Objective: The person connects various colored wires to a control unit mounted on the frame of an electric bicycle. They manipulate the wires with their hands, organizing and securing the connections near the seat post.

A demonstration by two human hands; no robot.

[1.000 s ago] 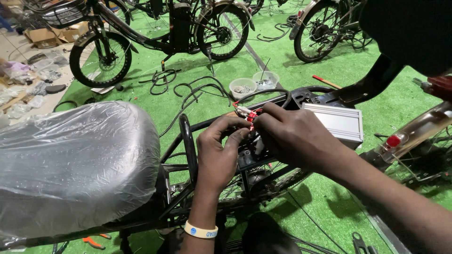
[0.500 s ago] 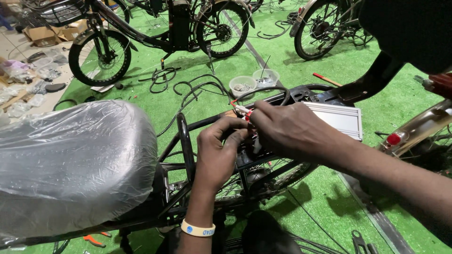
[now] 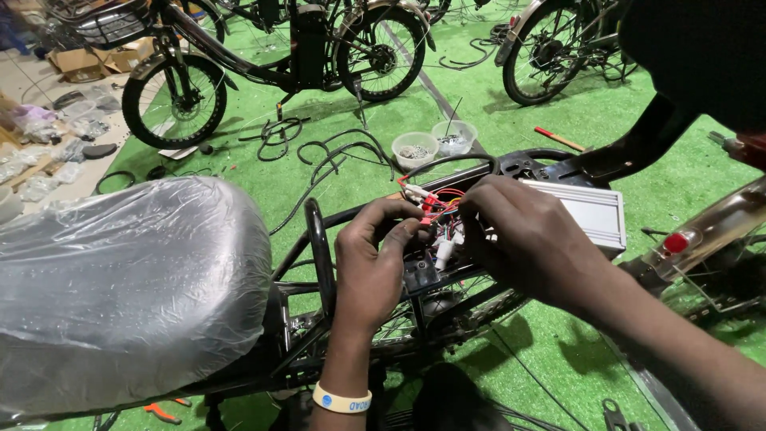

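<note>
Closest in, there's a bike seat wrapped in clear plastic on the left, and behind it the black rear frame of the bike. The left hand, with a yellow wristband, comes up from below, fingertips pinched onto the wire bundle, a tangle of red and white leads with small white connectors. The right hand reaches in from the right, its fingers curled onto the same bundle from the other side, so both grips are clamped on the wires and nearly touching each other. The bundle sits right between the two hands, just above the rear wheel, its wires running roughly up-left to down-right; the left hand looks a touch nearer the connector ends. Just behind the right hand is a ribbed silver controller box. Further back on the green turf: two little plastic cups, loose black cables, and parked bikes.
</note>
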